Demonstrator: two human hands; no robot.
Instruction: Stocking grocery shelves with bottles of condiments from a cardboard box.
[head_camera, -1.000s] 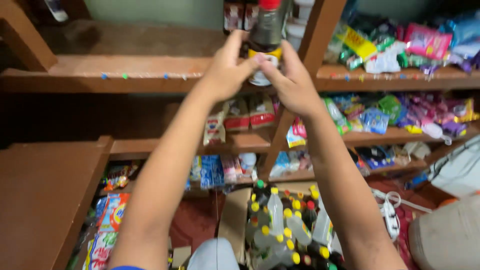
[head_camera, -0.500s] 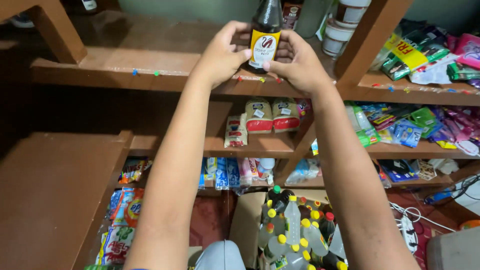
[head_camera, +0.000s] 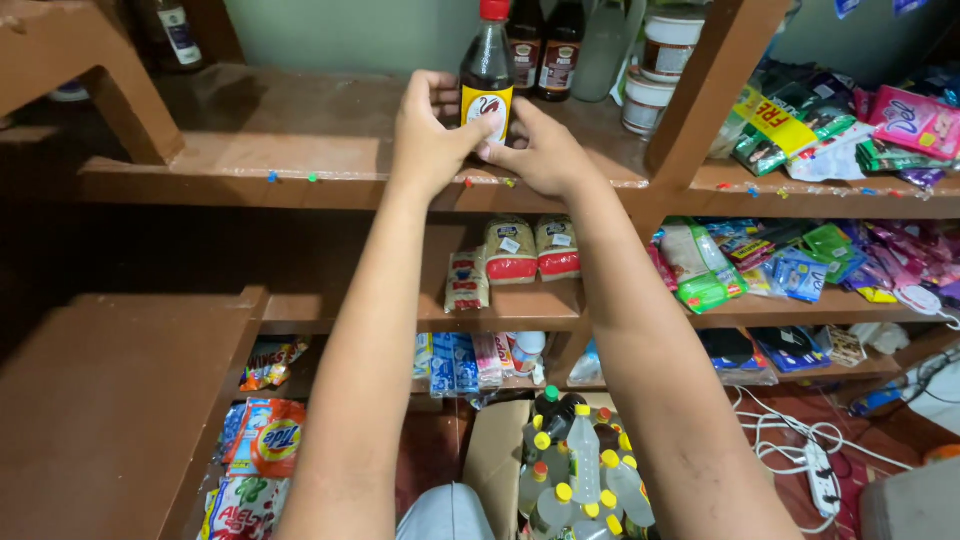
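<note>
Standing near the front edge of the top wooden shelf (head_camera: 300, 150), the dark bottle (head_camera: 487, 75) with a red cap and yellow label is clasped low on its body by both hands: the left hand (head_camera: 430, 130) wraps its left side and the right hand (head_camera: 535, 150) presses the label from the right, fingers closed on it. Tall and narrow as it is, the bottle could tip if one hand lets go first, and it might knock the two dark bottles (head_camera: 545, 50) just behind it or drop onto the box of yellow-capped bottles (head_camera: 575, 470) on the floor below. The shelf is brown, worn and dotted with small coloured pins along its edge. Around it the small shop is crowded: packets (head_camera: 530, 250) on the middle shelf, sachets (head_camera: 850, 130) heaped to the right, a power strip (head_camera: 822, 478) on the floor.
</note>
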